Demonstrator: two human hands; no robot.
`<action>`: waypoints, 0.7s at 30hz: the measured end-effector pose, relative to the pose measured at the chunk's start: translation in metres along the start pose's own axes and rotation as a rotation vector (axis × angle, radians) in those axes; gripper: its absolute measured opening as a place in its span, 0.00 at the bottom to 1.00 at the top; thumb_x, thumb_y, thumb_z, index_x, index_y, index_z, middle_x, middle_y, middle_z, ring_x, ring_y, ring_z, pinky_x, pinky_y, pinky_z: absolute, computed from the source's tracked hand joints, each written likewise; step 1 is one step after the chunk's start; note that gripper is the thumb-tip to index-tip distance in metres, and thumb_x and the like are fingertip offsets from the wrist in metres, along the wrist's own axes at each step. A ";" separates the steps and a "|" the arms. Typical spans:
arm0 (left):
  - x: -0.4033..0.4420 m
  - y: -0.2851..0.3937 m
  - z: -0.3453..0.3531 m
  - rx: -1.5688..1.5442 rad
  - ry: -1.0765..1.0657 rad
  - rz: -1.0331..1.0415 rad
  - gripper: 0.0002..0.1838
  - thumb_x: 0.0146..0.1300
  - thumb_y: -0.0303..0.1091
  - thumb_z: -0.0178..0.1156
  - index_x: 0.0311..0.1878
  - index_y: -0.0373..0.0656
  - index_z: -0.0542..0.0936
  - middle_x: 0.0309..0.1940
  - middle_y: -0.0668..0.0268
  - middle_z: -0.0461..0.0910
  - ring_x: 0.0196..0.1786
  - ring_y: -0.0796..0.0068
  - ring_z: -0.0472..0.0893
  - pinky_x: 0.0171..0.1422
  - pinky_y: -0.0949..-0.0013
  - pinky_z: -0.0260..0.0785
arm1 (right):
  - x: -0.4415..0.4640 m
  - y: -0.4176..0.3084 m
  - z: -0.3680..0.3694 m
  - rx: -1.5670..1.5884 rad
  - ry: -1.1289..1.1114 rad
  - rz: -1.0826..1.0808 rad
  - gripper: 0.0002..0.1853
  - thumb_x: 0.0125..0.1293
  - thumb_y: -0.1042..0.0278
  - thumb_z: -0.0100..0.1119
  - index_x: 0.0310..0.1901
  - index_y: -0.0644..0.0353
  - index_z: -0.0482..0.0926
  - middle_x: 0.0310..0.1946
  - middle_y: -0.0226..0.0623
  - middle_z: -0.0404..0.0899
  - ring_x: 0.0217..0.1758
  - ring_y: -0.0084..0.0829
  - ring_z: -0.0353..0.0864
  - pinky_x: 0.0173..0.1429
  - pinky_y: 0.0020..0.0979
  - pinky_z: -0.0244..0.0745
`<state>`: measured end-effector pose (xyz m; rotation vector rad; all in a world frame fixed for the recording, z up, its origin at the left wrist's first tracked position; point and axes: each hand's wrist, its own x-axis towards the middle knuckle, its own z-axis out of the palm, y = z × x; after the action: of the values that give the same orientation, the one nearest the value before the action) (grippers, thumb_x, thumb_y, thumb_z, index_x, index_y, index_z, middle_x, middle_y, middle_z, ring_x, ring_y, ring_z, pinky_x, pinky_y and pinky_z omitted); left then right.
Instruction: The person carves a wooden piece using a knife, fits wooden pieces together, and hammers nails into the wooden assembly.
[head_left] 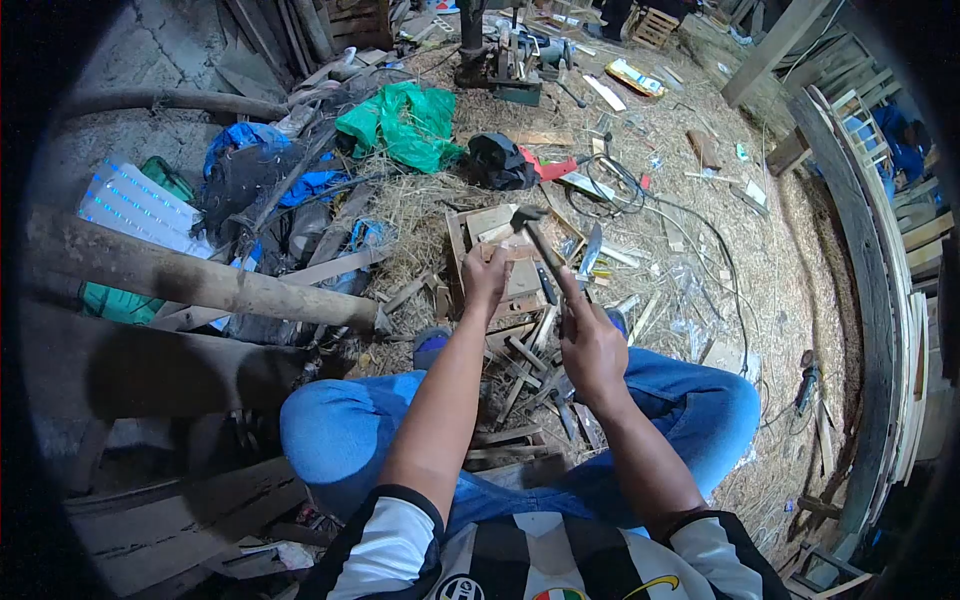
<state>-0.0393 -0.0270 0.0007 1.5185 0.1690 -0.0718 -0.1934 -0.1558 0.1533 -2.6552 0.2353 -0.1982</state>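
My right hand (592, 345) is wrapped round the handle of a hammer (541, 240), which is raised and tilted, its dark metal head up and to the left. Under the hammer head, my left hand (487, 278) is closed, its fingertips pinching a small reddish-brown wooden strip (520, 254). The strip is over a shallow wooden box (458, 240) on the ground between my feet; whether it touches the box I cannot tell. A tool with a black handle (546, 286) lies at the box's right side. Just beyond it is a broad metal blade (593, 243).
Wood offcuts (525, 365) are piled between my bent legs. A green plastic bag (405, 128) and a dark cloth bundle (500, 162) lie beyond the box. At left runs a thick pole (200, 275); a black cable (715, 235) trails at right. A machine (515, 60) stands ahead.
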 end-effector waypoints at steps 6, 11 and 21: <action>-0.014 0.024 0.002 -0.024 -0.001 -0.022 0.09 0.70 0.32 0.59 0.34 0.38 0.77 0.21 0.68 0.77 0.20 0.78 0.75 0.26 0.71 0.66 | -0.003 0.012 0.014 -0.110 -0.090 -0.010 0.42 0.62 0.75 0.57 0.76 0.28 0.59 0.32 0.47 0.80 0.31 0.50 0.84 0.34 0.49 0.78; -0.004 0.005 0.004 0.018 0.004 0.038 0.10 0.70 0.33 0.58 0.32 0.39 0.76 0.19 0.69 0.76 0.20 0.79 0.74 0.25 0.70 0.66 | 0.000 0.010 0.014 -0.151 -0.173 0.017 0.46 0.58 0.76 0.55 0.77 0.28 0.55 0.31 0.48 0.80 0.30 0.51 0.85 0.34 0.51 0.80; 0.001 -0.004 0.002 -0.071 0.034 0.011 0.11 0.70 0.35 0.58 0.32 0.39 0.77 0.19 0.69 0.76 0.20 0.78 0.74 0.25 0.69 0.65 | 0.001 -0.004 -0.005 -0.016 -0.024 -0.003 0.34 0.69 0.70 0.55 0.74 0.30 0.63 0.33 0.48 0.81 0.32 0.51 0.84 0.34 0.51 0.77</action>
<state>-0.0386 -0.0291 -0.0030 1.4501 0.1883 -0.0311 -0.1932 -0.1547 0.1595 -2.6719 0.2261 -0.1659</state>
